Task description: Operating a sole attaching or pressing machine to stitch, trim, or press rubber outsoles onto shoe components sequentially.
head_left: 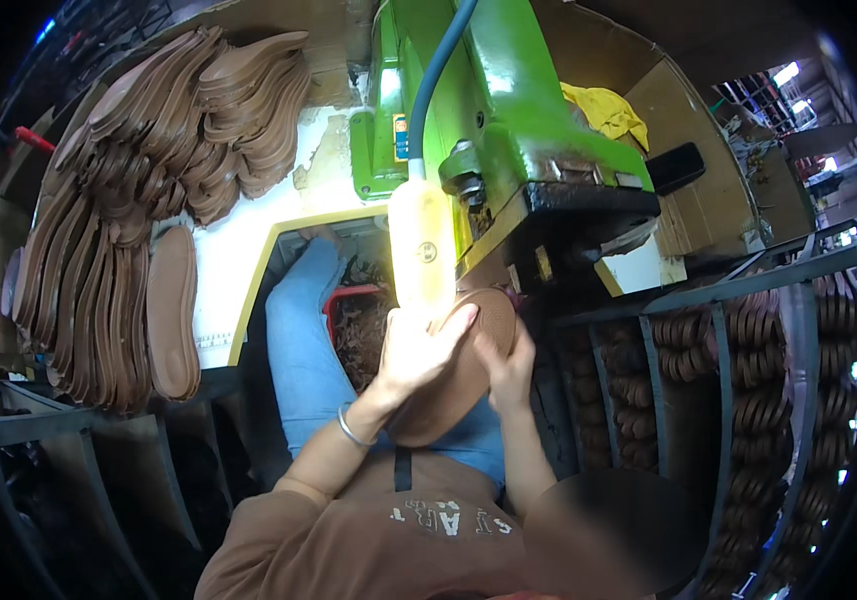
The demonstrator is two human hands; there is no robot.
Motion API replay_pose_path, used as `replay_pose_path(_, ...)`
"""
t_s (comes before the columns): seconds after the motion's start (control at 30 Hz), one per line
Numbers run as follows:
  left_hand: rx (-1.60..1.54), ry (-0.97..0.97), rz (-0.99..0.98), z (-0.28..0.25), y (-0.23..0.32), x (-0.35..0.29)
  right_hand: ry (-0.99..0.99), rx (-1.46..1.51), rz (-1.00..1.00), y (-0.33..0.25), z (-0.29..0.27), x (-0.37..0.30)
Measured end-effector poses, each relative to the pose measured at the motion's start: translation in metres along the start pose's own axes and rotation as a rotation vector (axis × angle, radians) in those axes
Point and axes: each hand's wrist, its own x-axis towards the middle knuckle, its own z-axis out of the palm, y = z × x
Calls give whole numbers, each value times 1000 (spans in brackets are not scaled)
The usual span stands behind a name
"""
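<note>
A brown shoe sole (453, 398) is tilted between my two hands, just in front of the green machine (508, 90). My left hand (420, 350) is closed on its left edge, thumb lying across the upper face near the far end. On the opposite edge, the fingers of my right hand (506, 368) press in against the sole. The machine's dark head (583, 215) is close beyond the sole. A bright lamp (422, 240) on a blue cable hangs over my left hand and washes out part of it.
Brown soles (148, 150) are heaped on the white table at the left, with a single sole (174, 312) at their near edge. Below, a red-edged container (358, 292) holds brown scraps. A yellow cloth (608, 115) lies behind the machine. Metal racks (718, 380) of soles stand at the right.
</note>
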Motion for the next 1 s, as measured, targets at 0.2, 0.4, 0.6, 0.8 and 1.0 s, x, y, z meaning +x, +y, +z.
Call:
replay_pose_path(0.2,-51,69,32,11,-6,-9,-343,-100,317,35,-24,-116)
replay_pose_path(0.4,-237,118,-77,13,-21,-21,-53,102,373,16,-92,-131)
replay_pose_path(0.6,-328,109,-105,9,-16,-22,139,161,110,-23,-126,-84)
replay_pose_path(0.8,-569,33,-122,-13,-10,-26,123,109,-34,-49,-126,-8)
replay_pose_path(1.0,-513,67,-96,-27,-9,-30,31,121,-49,-58,-103,42)
